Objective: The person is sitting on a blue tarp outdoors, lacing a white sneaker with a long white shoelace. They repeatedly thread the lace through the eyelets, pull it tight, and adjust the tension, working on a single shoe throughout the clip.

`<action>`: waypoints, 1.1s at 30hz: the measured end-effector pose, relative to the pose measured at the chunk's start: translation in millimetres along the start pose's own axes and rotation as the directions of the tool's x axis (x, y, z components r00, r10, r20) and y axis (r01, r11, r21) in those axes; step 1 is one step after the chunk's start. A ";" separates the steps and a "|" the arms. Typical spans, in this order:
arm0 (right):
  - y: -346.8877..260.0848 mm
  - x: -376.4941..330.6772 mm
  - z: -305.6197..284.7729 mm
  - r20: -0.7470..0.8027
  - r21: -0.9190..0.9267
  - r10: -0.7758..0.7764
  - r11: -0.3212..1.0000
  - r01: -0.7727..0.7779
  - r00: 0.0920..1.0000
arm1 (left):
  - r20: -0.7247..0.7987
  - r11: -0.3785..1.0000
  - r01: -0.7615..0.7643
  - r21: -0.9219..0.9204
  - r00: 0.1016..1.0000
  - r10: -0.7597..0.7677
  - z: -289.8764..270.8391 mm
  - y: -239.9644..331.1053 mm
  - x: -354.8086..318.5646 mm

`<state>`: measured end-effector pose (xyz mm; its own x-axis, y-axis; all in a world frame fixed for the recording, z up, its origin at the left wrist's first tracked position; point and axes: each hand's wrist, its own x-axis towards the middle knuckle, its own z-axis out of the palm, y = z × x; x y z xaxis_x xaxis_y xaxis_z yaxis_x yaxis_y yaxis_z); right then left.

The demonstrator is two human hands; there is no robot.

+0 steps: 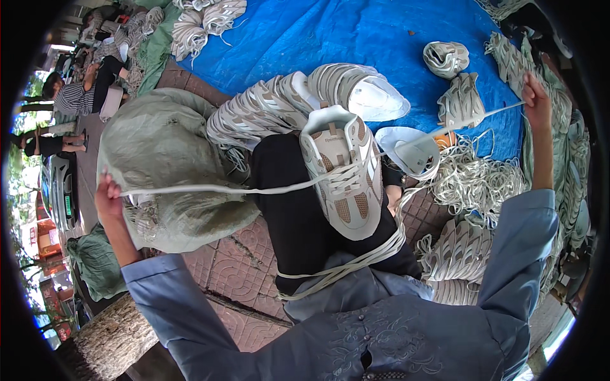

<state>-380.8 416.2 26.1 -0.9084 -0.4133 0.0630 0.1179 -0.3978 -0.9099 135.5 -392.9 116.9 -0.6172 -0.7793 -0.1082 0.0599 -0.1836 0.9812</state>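
Note:
A beige and white shoe upper (353, 223) rests on my black-trousered lap, toe toward me, its front partly laced. One white shoelace (222, 189) runs out from it to both sides. My left hand (109, 193), far out to the left, pinches one end of the lace. Raised at the far right, my right hand (537, 101) pinches the other end. The lace is stretched nearly straight on the right and sags slightly on the left. A bundle of loose laces (365, 259) lies across my thighs.
Behind the lap, nested shoe uppers (257, 111) lie in a row beside a grey-green sack (159, 146). A blue tarp (286, 38) holds more uppers (460, 101). At the right is a heap of laces (480, 181). A person (79, 95) sits at the far left.

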 end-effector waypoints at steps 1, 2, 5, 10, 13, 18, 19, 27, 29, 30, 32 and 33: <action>-5.6 2.7 1.2 -0.068 -0.070 -0.009 0.998 0.004 0.998 | -0.060 0.998 -0.034 0.044 0.998 0.036 -45.4 13.8 8.8; -7.8 4.9 1.8 -0.134 -0.123 -0.024 0.992 0.007 0.991 | -0.186 0.992 -0.077 0.102 0.978 0.095 -91.5 40.0 12.5; -6.2 11.7 -0.3 -0.198 -0.162 -0.048 0.987 0.015 0.979 | -0.548 0.958 -0.135 0.252 0.797 0.256 -183.0 97.4 15.1; -38.7 9.7 -21.0 -0.261 -0.227 -0.103 0.973 0.043 0.960 | -0.504 0.990 -0.077 0.118 0.855 0.126 -183.2 79.6 37.4; -41.4 14.0 -32.9 -0.324 -0.209 -0.132 0.976 0.066 0.937 | -0.316 0.999 0.018 0.043 0.949 -0.004 -203.7 50.4 36.9; -64.4 15.0 -62.6 -0.344 -0.257 -0.156 0.964 0.067 0.926 | -0.475 0.997 0.048 -0.064 0.877 -0.073 -228.9 -0.5 48.9; -72.7 11.9 -78.4 -0.372 -0.291 -0.178 0.954 0.068 0.911 | -0.502 0.997 0.043 -0.064 0.862 -0.069 -218.9 -2.9 59.6; -107.3 13.7 -184.0 -0.491 -0.451 -0.315 0.890 0.072 0.812 | -0.419 0.989 -0.013 0.147 0.905 0.074 -153.5 -34.8 38.7; -103.8 -3.3 -195.4 -0.536 -0.510 -0.317 0.860 0.000 0.782 | -0.354 0.945 -0.010 0.326 0.926 0.132 -40.0 -84.4 29.3; -95.4 -8.6 -195.2 -0.555 -0.520 -0.317 0.854 -0.023 0.769 | -0.256 0.946 -0.023 0.324 0.960 0.111 18.2 -87.1 8.2; 12.7 17.4 -94.8 -0.533 -0.423 -0.119 0.895 -0.142 0.838 | -0.014 0.836 -0.181 0.518 0.976 0.219 95.2 -81.0 -52.2; 30.3 17.7 -49.6 -0.425 -0.257 0.113 0.936 -0.240 0.898 | 0.071 0.801 -0.179 0.571 0.983 0.169 146.3 -89.1 -74.1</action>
<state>-413.1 437.4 -20.7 -0.9730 -0.0681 -0.2207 0.2249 -0.0625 -0.9724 61.2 -231.1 60.9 -0.6523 -0.7546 0.0712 -0.2891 0.3345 0.8970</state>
